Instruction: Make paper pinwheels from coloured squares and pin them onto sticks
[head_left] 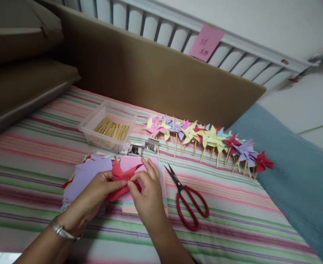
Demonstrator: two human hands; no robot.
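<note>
Between my two hands is a red paper pinwheel with its flaps folded in toward the middle. My left hand is closed on its left side, thumb pressed near the centre. Thumb and index finger of my right hand pinch the paper at the centre, with the other fingers raised. Whether a pin sits under those fingertips is hidden. Under my hands lie a stack of purple-topped cut paper and a stack of pink-topped square paper. Scissors with red handles lie to the right, blades slightly apart.
A clear plastic box holds many wooden sticks. Beside it stand small open boxes of metal pins. Finished pinwheels lie in a row at the back right. A brown board stands behind the striped tablecloth.
</note>
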